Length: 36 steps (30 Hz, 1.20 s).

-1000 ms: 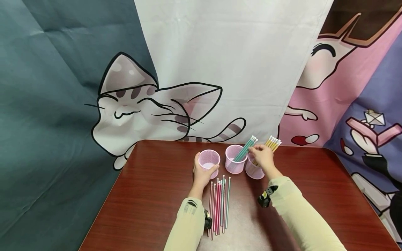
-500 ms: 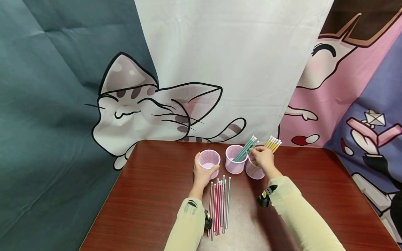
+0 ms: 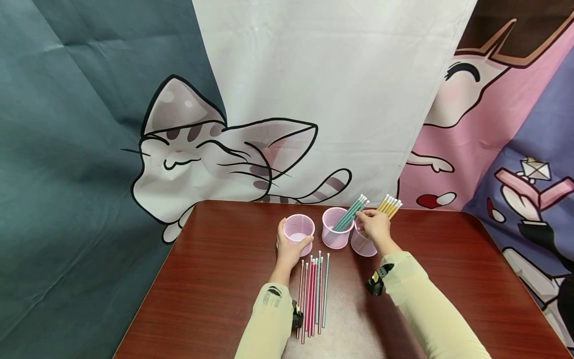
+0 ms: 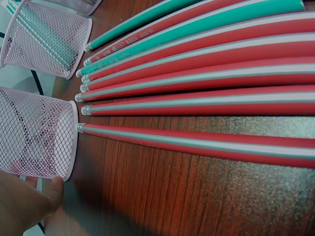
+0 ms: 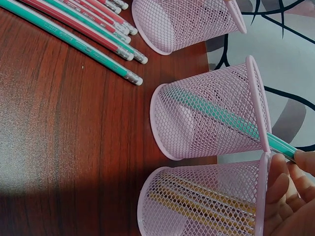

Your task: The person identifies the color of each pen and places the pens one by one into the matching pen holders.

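Note:
My left hand (image 3: 289,248) grips the leftmost pink mesh pencil cup (image 3: 299,218), its thumb at the near right side; no pencils show in that cup. The middle pink mesh cup (image 3: 335,239) holds several green pencils (image 3: 349,215), leaning right. At their upper ends my right hand (image 3: 375,224) pinches a green pencil (image 5: 283,145), which still stands in the middle cup. Below that hand is the right pink mesh cup (image 5: 202,201), with several yellow pencils (image 3: 389,204) in it. The hand partly covers this cup in the head view.
Red and green pencils (image 3: 312,294) lie side by side on the brown table (image 3: 215,279), in front of the left cup and close to the left forearm. A printed cloth (image 3: 350,99) with cartoon figures hangs behind the table.
The green pencil at my right fingertips dipped and shifted slightly among the others, then rose a little. The right forearm moved slightly left. My left hand and its cup stayed in place.

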Each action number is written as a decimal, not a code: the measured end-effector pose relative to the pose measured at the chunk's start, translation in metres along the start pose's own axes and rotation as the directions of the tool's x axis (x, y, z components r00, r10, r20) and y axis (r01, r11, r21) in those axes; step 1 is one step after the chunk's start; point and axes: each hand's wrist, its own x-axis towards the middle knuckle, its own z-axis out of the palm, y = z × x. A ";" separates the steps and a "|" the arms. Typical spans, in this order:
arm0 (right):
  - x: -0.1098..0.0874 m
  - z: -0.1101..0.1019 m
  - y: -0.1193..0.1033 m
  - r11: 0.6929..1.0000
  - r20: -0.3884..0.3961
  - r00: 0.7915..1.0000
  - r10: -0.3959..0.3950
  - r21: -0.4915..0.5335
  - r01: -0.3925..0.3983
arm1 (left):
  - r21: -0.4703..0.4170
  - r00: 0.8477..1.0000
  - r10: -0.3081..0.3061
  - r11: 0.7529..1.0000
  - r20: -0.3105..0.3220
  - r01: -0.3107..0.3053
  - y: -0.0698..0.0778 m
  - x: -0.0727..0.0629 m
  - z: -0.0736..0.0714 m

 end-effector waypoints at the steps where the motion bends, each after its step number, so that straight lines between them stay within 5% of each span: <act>1: 0.000 0.000 0.000 1.000 0.003 1.000 0.001 0.004 -0.001 | -0.001 1.000 0.000 1.000 0.000 0.000 0.000 0.000 0.000; 9: -0.002 -0.001 0.000 0.999 0.000 1.000 -0.008 0.054 0.008 | 0.001 1.000 -0.001 1.000 -0.004 0.001 -0.001 0.000 0.001; 14: -0.014 0.000 -0.003 0.988 -0.113 0.982 -0.151 -0.013 0.151 | 0.001 1.000 -0.003 1.000 0.000 0.003 0.000 -0.001 0.000; 20: -0.036 0.012 -0.002 0.910 -0.076 0.907 -0.415 -0.029 0.414 | 0.010 1.000 0.003 1.000 0.001 -0.003 0.002 -0.001 0.000; 26: -0.054 0.024 0.018 0.795 0.164 0.792 -0.588 -0.064 0.603 | 0.009 1.000 0.000 1.000 0.009 0.000 0.001 -0.001 -0.001; 28: -0.058 0.029 0.028 0.781 0.249 0.773 -0.583 -0.088 0.618 | 0.011 1.000 0.001 1.000 0.011 -0.001 0.001 -0.001 -0.001; 36: -0.064 0.044 0.064 0.822 0.426 0.824 -0.374 -0.259 0.507 | 0.017 1.000 -0.003 1.000 0.014 0.003 0.002 -0.001 -0.001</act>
